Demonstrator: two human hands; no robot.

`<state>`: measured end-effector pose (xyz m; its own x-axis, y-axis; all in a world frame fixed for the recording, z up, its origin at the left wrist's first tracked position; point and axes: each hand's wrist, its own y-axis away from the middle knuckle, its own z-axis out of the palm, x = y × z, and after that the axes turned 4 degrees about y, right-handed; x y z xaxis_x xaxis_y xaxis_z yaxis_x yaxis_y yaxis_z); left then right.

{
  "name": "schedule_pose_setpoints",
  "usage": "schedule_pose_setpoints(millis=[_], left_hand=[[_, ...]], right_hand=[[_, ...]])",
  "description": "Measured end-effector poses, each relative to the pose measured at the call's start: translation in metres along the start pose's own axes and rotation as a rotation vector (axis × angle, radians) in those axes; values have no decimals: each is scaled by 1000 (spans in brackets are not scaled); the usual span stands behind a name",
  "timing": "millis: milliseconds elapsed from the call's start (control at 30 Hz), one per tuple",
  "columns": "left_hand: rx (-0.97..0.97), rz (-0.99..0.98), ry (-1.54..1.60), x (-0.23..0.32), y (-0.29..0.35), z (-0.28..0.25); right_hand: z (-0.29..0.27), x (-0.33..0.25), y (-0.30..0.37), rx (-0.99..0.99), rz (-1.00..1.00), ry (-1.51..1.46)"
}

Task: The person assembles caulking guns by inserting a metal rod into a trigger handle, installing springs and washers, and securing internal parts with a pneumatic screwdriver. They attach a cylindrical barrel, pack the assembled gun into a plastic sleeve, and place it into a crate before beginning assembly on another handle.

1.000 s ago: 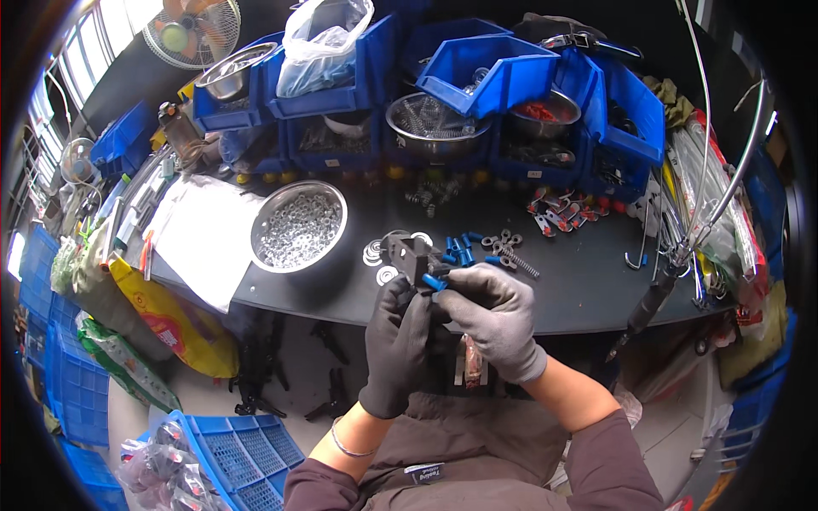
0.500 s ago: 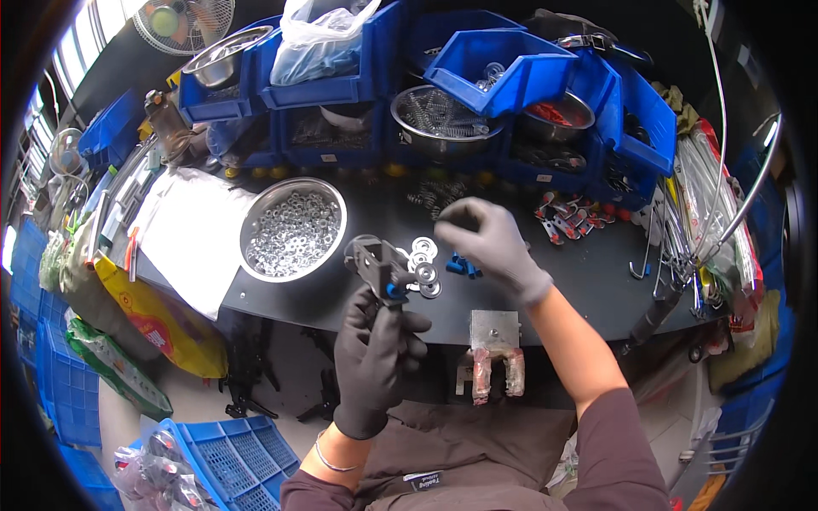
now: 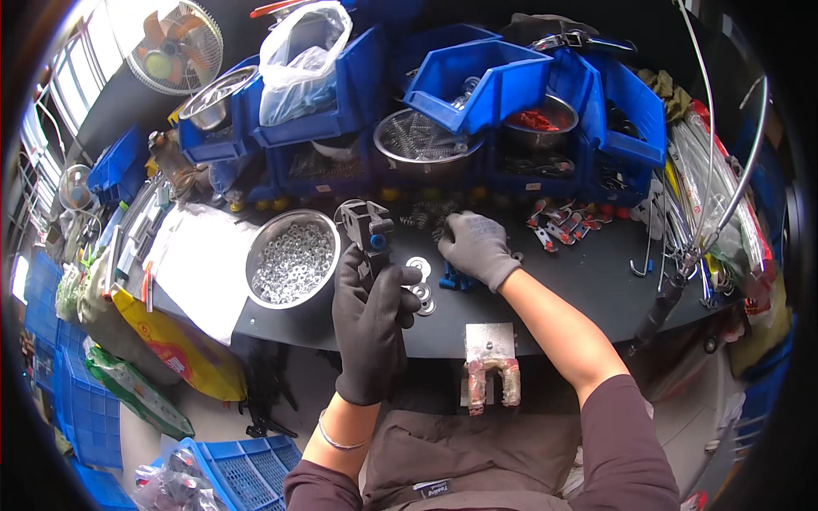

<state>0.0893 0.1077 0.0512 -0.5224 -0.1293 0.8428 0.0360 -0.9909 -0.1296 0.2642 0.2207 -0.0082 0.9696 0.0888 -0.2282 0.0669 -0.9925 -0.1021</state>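
Observation:
My left hand, in a dark glove, is closed around a dark metal bracket-like part with a blue piece in its side, held up over the bench. My right hand, in a grey glove, is lowered beside a small heap of dark coil springs. Its fingers are curled together and bent downward, so whatever lies between the tips is hidden. Just below it are small blue parts. Shiny ring washers lie between my hands, partly covered by the left fingers.
A steel bowl of small metal nuts stands left of my hands, beside a white sheet. Blue bins line the back. A metal block fixture sits at the front edge. Red-and-silver parts and bent rods lie right.
My right hand has come down by the dark springs, its fingers more curled. My left hand still holds the bracket-like part, now slightly higher in view. The whole view has shifted a little.

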Motion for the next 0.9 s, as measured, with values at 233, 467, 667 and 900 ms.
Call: schedule_pose_setpoints(millis=[233,467,667,900], left_hand=[[-34,-4,-35,-15,-2,5],[-3,-6,-36,-25,-4,2],[-33,0,-1,-24,-3,10],[-5,-49,-81,-17,5,12]], right_hand=[[8,-1,-8,-83,99,9],[11,25,-3,-122,-91,-16],[-12,53,-2,41,43,-68],[6,52,-34,61,219,16]])
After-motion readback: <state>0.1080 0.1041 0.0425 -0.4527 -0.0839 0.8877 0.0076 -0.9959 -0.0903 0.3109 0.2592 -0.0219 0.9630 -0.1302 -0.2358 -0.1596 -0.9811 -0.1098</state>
